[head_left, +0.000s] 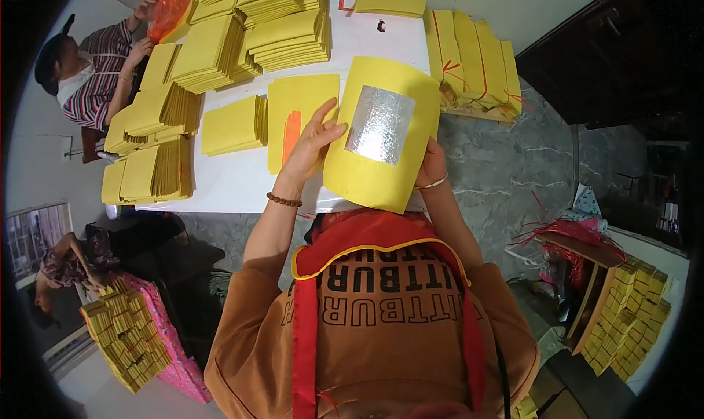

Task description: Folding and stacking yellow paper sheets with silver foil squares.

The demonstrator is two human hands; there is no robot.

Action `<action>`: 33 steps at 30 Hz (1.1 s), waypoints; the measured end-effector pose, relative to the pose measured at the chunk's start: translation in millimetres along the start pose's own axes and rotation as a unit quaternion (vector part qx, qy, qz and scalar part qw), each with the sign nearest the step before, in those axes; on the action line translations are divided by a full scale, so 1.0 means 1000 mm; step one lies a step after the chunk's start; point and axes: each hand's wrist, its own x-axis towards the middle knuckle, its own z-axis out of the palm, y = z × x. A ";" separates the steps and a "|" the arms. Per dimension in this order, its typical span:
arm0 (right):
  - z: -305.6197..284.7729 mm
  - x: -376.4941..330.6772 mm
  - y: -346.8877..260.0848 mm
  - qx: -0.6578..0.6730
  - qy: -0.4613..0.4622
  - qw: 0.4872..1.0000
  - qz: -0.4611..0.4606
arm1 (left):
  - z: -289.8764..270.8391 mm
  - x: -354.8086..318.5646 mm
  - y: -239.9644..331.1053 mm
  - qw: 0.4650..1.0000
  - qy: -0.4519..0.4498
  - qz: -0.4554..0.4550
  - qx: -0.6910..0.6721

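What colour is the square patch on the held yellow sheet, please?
Shiny silver foil, clearest in the head view.

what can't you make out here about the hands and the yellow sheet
Head view:
- Right hand: fingers hidden behind the yellow sheet, so its grip is unseen.
- Sheet's back face: turned away from the camera.
- Left hand: whether its fingertips touch the sheet's edge or the paper lying behind is unclear.
- Table: near edge partly hidden by sheet and arms.

One head-worn fisheye view looks steeply down, close over the fingers (pixel 323 122). Beyond them stretches the white rectangular table (pixel 235 180).
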 end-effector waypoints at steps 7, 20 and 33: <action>-0.001 -0.020 -0.037 -0.219 0.135 0.961 -0.107 | 0.042 0.020 0.004 0.988 0.014 0.071 0.138; 0.007 -0.086 -0.105 0.102 -0.159 0.967 -0.168 | 0.011 0.020 -0.043 0.706 0.155 0.182 0.666; -0.026 -0.055 -0.056 0.097 -0.076 0.988 -0.097 | 0.024 0.042 -0.036 0.653 0.132 -0.018 0.746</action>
